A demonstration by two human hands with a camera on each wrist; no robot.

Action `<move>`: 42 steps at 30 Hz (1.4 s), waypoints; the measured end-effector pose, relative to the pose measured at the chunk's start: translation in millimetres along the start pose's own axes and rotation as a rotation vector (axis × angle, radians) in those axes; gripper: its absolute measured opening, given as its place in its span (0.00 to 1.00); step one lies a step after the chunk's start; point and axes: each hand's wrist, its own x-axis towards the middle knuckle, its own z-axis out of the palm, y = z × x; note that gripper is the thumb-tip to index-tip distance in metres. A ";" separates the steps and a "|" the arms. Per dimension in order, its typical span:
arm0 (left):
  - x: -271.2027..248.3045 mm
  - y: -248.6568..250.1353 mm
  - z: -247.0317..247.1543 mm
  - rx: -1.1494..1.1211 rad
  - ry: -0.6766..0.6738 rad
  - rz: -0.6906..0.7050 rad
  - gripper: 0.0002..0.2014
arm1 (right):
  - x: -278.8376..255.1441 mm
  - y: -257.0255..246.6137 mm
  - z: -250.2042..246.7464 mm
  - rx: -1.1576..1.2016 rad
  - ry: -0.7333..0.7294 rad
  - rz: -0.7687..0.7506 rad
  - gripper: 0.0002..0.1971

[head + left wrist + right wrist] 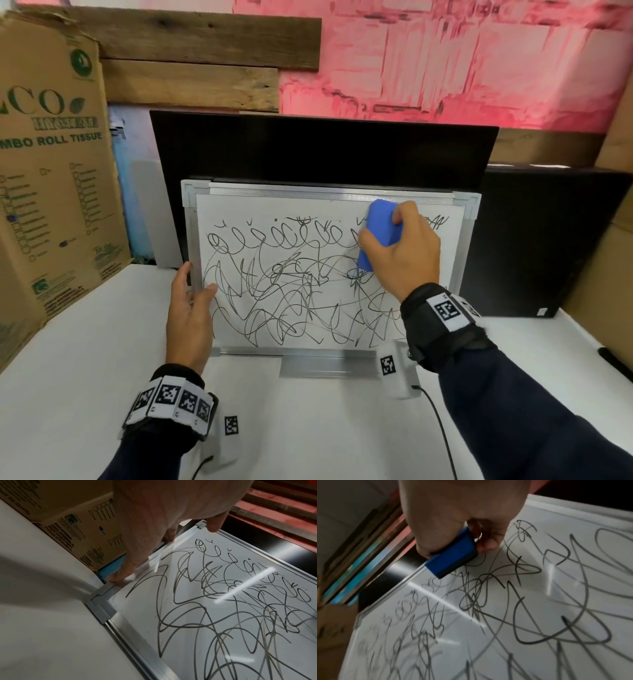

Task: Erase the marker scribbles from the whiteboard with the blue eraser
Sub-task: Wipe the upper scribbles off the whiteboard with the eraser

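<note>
Ring [480, 532] beside blue eraser [452, 558], right wrist view only

From my head the scene is evenly bright, with a pink-red cast on the wall [445, 61] and straight edges bowing toward the corners. At my left wrist, the whiteboard [197, 615] carries a hard white streak of glare, and a soft out-of-focus shadow crosses the white table [42, 628]. My right wrist's picture is dimmer and motion-smeared, the scribbles [488, 601] blurring toward the lower left.
</note>
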 end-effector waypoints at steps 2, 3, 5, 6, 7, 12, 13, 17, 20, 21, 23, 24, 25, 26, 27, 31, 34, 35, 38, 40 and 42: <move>0.0 -0.7 -1.6 0.030 -0.003 0.003 0.32 | 0.2 -1.2 -0.7 -0.071 -0.041 -0.037 0.20; -0.2 -1.3 -1.9 0.037 -0.007 0.000 0.33 | -0.8 -0.5 -0.8 -0.105 -0.079 -0.064 0.20; -2.5 -1.3 -0.2 0.055 -0.010 0.005 0.33 | -1.1 2.6 -3.7 -0.083 -0.054 -0.039 0.20; -3.2 -1.7 0.8 0.060 -0.009 0.008 0.32 | -0.6 3.7 -6.1 -0.052 -0.021 -0.012 0.20; -4.3 -1.0 1.7 0.066 -0.005 0.008 0.32 | -0.4 4.3 -7.6 -0.049 -0.018 -0.008 0.20; -11.3 13.2 11.6 0.321 0.071 0.108 0.35 | -1.9 8.8 -12.7 -0.144 -0.100 -0.049 0.20; -15.1 20.8 16.9 0.390 0.079 0.165 0.36 | -0.6 10.5 -14.7 -0.109 -0.060 -0.022 0.20; -34.2 56.5 54.8 0.632 -0.007 0.475 0.33 | 0.3 12.5 -18.6 -0.163 -0.109 -0.050 0.20; -31.9 80.8 93.2 0.755 -0.178 0.743 0.31 | -0.1 13.7 -19.8 -0.113 -0.067 -0.020 0.20; -26.2 90.5 106.1 0.802 -0.209 0.808 0.30 | -0.7 13.9 -19.2 -0.128 -0.084 -0.029 0.20; -9.7 108.5 129.8 0.924 -0.222 0.924 0.27 | -2.6 15.4 -19.1 -0.163 -0.123 -0.049 0.20; -1.6 116.0 139.6 0.992 -0.215 0.980 0.26 | -2.4 16.6 -20.4 -0.156 -0.114 -0.038 0.20; 6.2 121.8 147.6 1.050 -0.212 1.037 0.26 | -1.8 17.9 -22.0 -0.132 -0.087 -0.017 0.20; 13.7 126.7 154.5 1.096 -0.210 1.094 0.25 | -0.2 19.6 -23.9 -0.112 -0.060 0.002 0.20; 20.7 129.7 160.1 1.136 -0.212 1.143 0.24 | 1.2 20.8 -25.2 -0.107 -0.055 0.003 0.20; 37.1 139.8 174.3 1.275 -0.226 1.213 0.13 | 6.3 26.5 -32.0 -0.134 -0.069 -0.028 0.20; 38.8 145.4 180.5 1.338 -0.272 1.123 0.05 | 10.8 29.2 -38.4 -0.137 -0.040 -0.037 0.20; 38.7 145.6 182.2 1.329 -0.284 1.100 0.04 | 11.8 30.3 -40.3 -0.145 -0.039 -0.039 0.20; 36.9 144.5 186.2 1.276 -0.283 1.038 0.04 | 13.5 34.6 -43.4 -0.140 -0.023 -0.026 0.20; 35.2 143.4 187.3 1.254 -0.264 1.006 0.05 | 10.2 35.2 -41.5 -0.176 -0.079 -0.052 0.20; 33.3 141.5 188.2 1.240 -0.243 0.981 0.08 | 8.0 38.2 -41.7 -0.205 -0.123 -0.075 0.20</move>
